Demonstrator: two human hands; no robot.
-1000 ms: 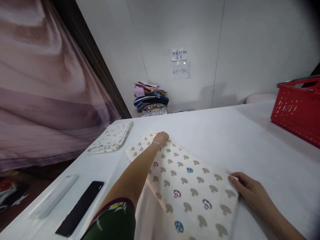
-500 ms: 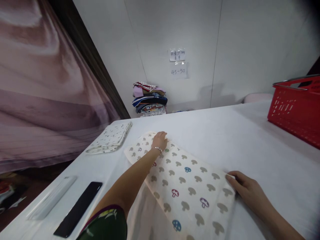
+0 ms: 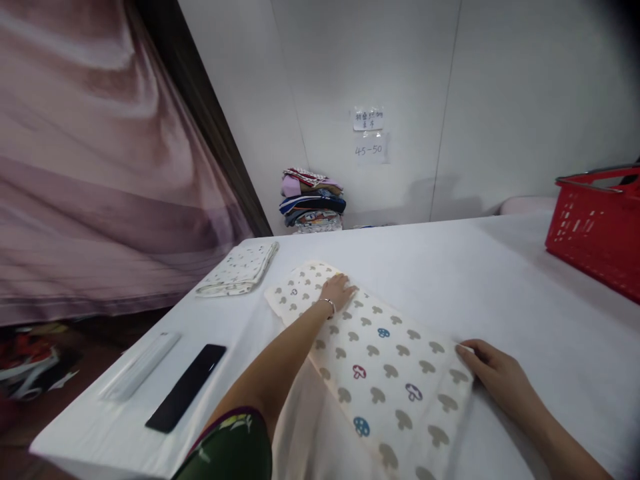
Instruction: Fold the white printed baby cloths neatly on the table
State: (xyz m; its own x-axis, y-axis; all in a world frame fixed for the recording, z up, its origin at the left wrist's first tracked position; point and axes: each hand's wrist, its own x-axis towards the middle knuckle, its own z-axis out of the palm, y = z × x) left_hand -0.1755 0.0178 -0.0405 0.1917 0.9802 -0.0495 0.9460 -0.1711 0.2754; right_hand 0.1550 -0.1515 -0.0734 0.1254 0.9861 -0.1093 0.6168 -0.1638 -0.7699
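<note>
A cream cloth (image 3: 370, 363) printed with grey, blue, red and purple mushrooms lies slantwise over the white table, one part hanging toward me. My left hand (image 3: 339, 291), with a bracelet at the wrist, rests flat on the cloth's upper part, fingers spread. At the cloth's right corner, my right hand (image 3: 493, 367) pinches the edge between thumb and fingers.
On the white table (image 3: 425, 260) are a folded patterned cloth (image 3: 240, 269), a black phone-like slab (image 3: 187, 388) and a pale flat packet (image 3: 141, 367). A red basket (image 3: 597, 230) stands at right. Folded textiles (image 3: 313, 202) are piled by the wall beyond.
My left hand has shifted a little right along the cloth, and its fingers have spread out flat. My right hand still holds the corner. The view has turned slightly left.
</note>
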